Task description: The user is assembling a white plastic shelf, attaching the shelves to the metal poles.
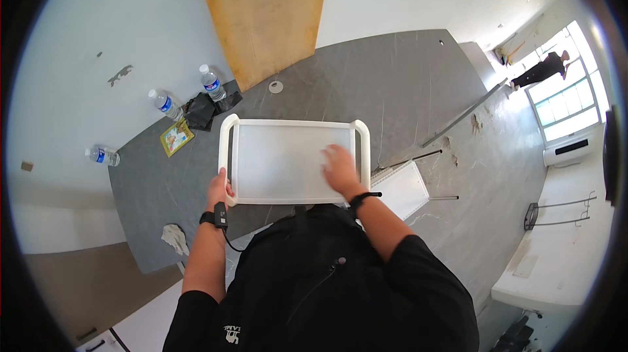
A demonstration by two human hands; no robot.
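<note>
A white plastic tray [288, 162] with raised handle bars at both ends lies in front of me at the table's near edge. My left hand [218, 190] is closed around the lower end of its left handle. Over the right part of the tray is my right hand [339, 167], fingers stretched out toward the left and holding nothing. Whether its fingertips touch the tray surface, I cannot tell. Each wrist wears a black band, and a small black device [220, 216] with a cable sits on the left one.
Water bottles [212, 84], a black bag [200, 111] and a yellow packet [176, 138] occupy the grey table's [392, 84] left side. A wooden board [268, 18] leans on the wall. Another white panel [396, 192] with dark rods stands lower right. A person [541, 70] is near the window.
</note>
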